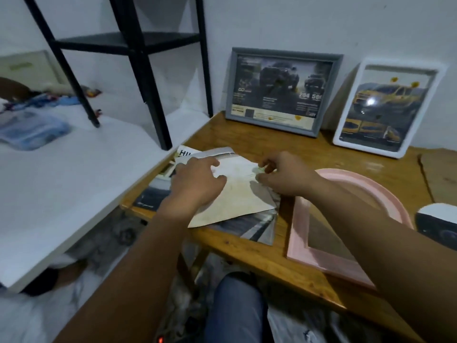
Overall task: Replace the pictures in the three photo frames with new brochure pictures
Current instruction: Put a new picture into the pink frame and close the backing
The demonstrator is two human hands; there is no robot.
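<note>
Right now the pale sheet [235, 194] lies atop the brochures [257, 226], left hand [197, 180] pressing it flat, right hand [279, 175] pinching its far corner; the empty pink frame [319, 256] waits just right, nearer that hand.

Both forearms are bare from the lower edge of the picture up to the wrists, with no sleeve in sight. The left hand [195, 180] and the right hand [284, 177] wear no glove. No ring, watch or band shows on either, though the picture is soft with blur and small things would be hard to tell. Below, one knee [237, 310] is clad in blue-grey denim-like cloth, smooth and plain, with no seam or marking plainly seen.
</note>
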